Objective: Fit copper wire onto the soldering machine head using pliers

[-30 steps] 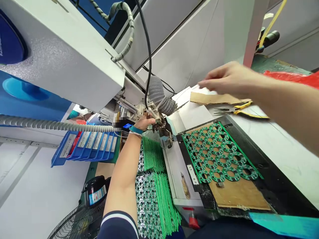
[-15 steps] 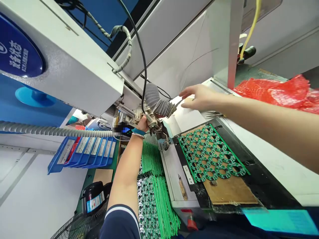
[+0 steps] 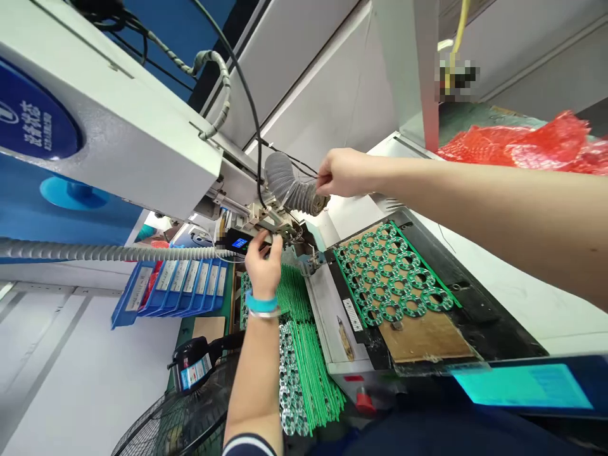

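My left hand [image 3: 265, 263], with a blue band at the wrist, reaches up to the metal tool head [image 3: 273, 218] of the machine. Its thumb and fingers are apart at the head's lower edge; whether they touch it is unclear. My right hand [image 3: 339, 172] is closed in a pinch beside the open end of the grey corrugated hose [image 3: 294, 187]. What lies between its fingertips is too small to make out. Green ring-shaped circuit boards [image 3: 389, 278] lie in a panel on the black fixture [image 3: 475, 304], below my right forearm.
Stacked green board panels [image 3: 311, 367] stand left of the fixture. A black fan [image 3: 190, 399] and blue bins [image 3: 175, 285] are at the left. Red plastic wrap [image 3: 522, 145] lies at the right. A lit screen [image 3: 522, 385] and red knob [image 3: 365, 400] sit at the front.
My left hand has come down and off the tool head's side, its fingers now spread. My right hand has moved left to the hose end and its fingers have closed. The view has shifted slightly.
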The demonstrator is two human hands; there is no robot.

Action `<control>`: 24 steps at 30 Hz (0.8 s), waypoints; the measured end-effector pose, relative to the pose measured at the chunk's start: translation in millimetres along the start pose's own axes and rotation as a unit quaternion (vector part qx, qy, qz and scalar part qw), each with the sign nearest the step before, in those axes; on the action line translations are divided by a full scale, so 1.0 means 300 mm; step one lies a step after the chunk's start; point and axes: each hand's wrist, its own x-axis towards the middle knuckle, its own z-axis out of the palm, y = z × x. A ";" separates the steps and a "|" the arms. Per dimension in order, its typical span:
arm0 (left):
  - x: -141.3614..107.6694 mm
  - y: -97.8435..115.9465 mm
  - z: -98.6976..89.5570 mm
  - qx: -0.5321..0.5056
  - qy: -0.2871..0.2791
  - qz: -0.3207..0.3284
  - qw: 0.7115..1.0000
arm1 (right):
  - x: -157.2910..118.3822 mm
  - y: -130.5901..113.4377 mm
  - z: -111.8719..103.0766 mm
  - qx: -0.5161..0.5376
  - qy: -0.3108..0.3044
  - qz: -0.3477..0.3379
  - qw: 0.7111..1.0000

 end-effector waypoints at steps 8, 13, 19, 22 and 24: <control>-0.042 0.192 0.260 0.151 0.015 0.115 0.982 | -0.002 -0.018 -0.004 0.003 -0.050 -0.046 0.998; 0.018 0.163 0.328 0.223 0.058 0.102 0.968 | -0.040 0.043 -0.076 0.110 -0.045 -0.003 0.993; -0.058 0.138 0.339 0.243 0.117 0.104 0.957 | -0.293 0.318 -0.230 0.408 -0.064 0.205 0.888; -0.072 0.133 0.351 0.255 0.118 0.095 0.955 | -0.449 0.455 -0.167 0.509 -0.023 0.300 0.807; -0.078 0.133 0.352 0.247 0.117 0.084 0.958 | -0.527 0.512 -0.090 0.536 -0.018 0.330 0.777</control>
